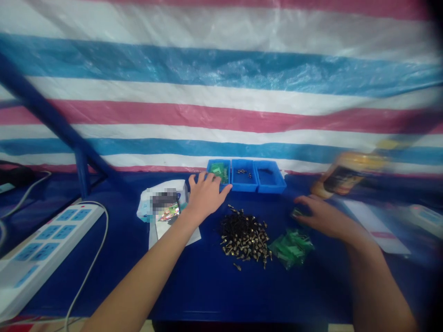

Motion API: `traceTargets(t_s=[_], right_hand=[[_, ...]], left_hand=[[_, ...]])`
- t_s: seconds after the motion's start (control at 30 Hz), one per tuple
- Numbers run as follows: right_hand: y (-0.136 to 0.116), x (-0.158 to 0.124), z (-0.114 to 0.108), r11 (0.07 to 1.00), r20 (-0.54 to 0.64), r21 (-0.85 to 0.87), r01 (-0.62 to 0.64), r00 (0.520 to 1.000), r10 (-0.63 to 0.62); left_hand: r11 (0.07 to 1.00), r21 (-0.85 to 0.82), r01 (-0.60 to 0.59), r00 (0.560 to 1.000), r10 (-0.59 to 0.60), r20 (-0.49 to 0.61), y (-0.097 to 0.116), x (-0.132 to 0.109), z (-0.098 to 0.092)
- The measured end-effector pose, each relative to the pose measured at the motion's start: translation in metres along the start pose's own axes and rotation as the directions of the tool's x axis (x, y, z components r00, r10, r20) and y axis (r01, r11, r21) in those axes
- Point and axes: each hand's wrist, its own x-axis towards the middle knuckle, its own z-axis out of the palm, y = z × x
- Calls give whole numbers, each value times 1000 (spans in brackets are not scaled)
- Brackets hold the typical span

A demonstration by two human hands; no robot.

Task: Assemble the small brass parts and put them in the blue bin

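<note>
My left hand [206,196] rests open, fingers spread, against the front rim of a blue compartment tray [244,175]. Its left compartment holds green parts [218,171], and the middle one holds a few small dark screws [242,173]. A heap of brass-and-black screws [245,237] lies on the blue tabletop [194,295] between my hands. My right hand [321,217] is motion-blurred, with its fingers curled around a small green part [296,213]. Nearer my wrist lies a clear bag of green parts [291,247].
A white power strip [41,253] and its cable [92,258] lie at the left. A white packet with a blurred label [164,205] sits left of my left hand. A blurred bottle [348,175] and white paper [375,226] are at the right, before a striped tarpaulin [221,92].
</note>
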Motion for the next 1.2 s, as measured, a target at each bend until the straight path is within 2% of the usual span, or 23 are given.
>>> traceTargets(t_s=[0.13,0.3,0.37,0.43,0.5,0.6,0.67,0.77,0.87,0.93,1.0,1.07,1.2], right_hand=[[7,6,6,997,73,49,63,995,-66],[7,11,11,997,45,70,23,999,-27],[7,12,11,997,37,79,24,999,-27],[4,12,9,995,17,95,37,999,-39],[-2,11,5,990,-30,125,61,998,-57],[-21,7,-8,969,-165,224,102,984,-65],[-42,5,-18,936,-228,326,130,972,-55],[-79,8,-28,794,-254,580,182,966,-36],[-117,19,-23,636,-267,734,241,962,-56],[-136,26,-13,540,-256,798,265,962,-95],[-147,30,0,486,-269,827,282,958,-98],[-153,30,10,492,-288,820,293,954,-87],[-154,21,20,681,-293,665,308,946,-142]], left_hand=[[1000,-31,5,1000,-5,-24,-2,18,3],[994,-59,90,990,-83,110,-11,52,14],[992,-75,104,990,-96,100,-8,53,13],[993,-83,80,996,-82,-20,1,42,8],[992,-127,2,992,-18,-127,14,22,-1],[954,-253,-159,981,123,-152,34,-11,-13],[912,-361,-196,977,151,-150,43,-27,-17],[775,-615,-144,990,119,-81,50,-35,-15],[489,-872,33,997,45,63,52,-34,-6],[311,-942,125,990,16,137,50,-33,1],[207,-963,172,985,-10,174,48,-34,6],[149,-969,199,980,-21,198,47,-37,8],[82,-972,220,975,4,221,47,-42,4]])
